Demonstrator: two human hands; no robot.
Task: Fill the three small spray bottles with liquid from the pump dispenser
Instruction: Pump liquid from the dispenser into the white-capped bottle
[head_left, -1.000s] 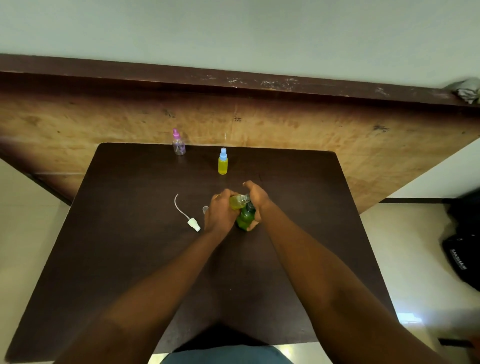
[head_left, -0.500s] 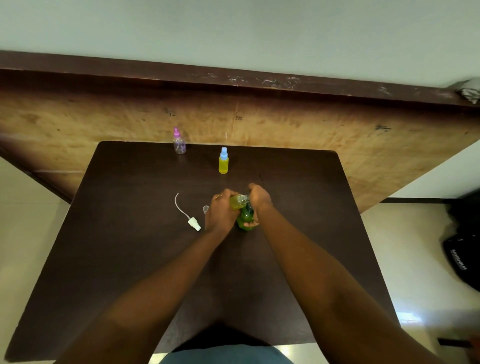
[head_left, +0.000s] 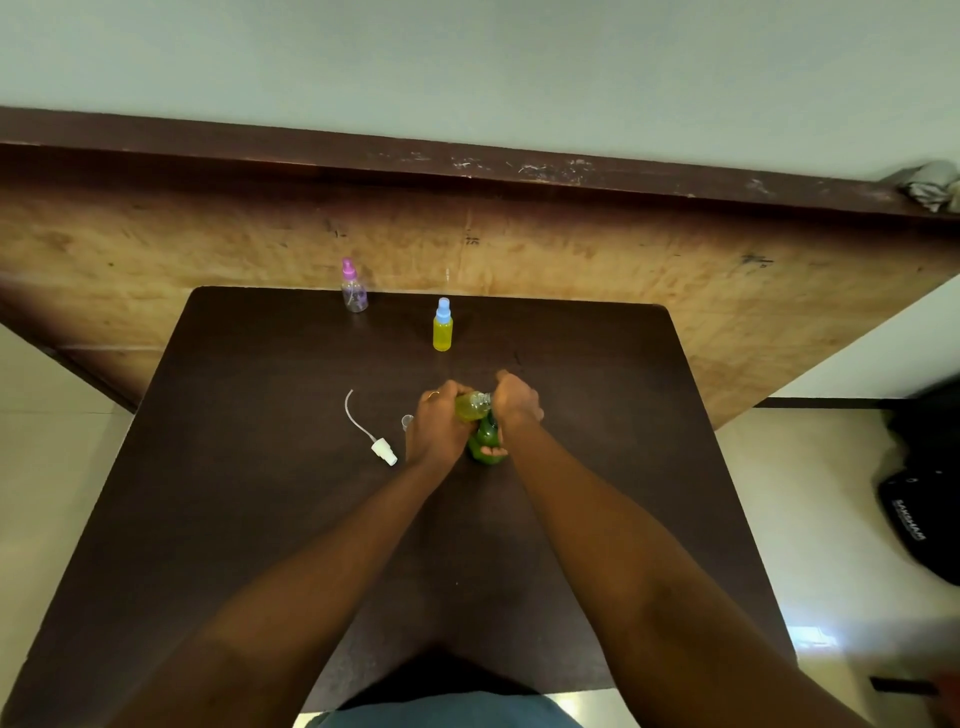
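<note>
Gripping a small clear plastic bottle of yellow liquid (head_left: 470, 408) in the left hand (head_left: 438, 427), fingers curled round its body. Holding it tilted almost flat, with the open neck pointing at the right hand (head_left: 515, 403). Clutching the top of a rounded green plastic pump dispenser (head_left: 485, 442) with the right hand, fingers curled down over it; pump head hidden under them. Keeping the bottle's neck right at the dispenser's top, between the two hands, both close together above the dark brown wooden desk (head_left: 260, 519).

Just left of the left hand, lying on the desk: a white spray head with a thin curved tube (head_left: 383, 450), and between it and the hand a small clear cap (head_left: 407, 421). Well beyond the hands, upright: a yellow spray bottle with a pale blue cap (head_left: 442, 328). Further out and to the left, near the desk's far edge: a clear spray bottle with a pink cap (head_left: 354, 292).
</note>
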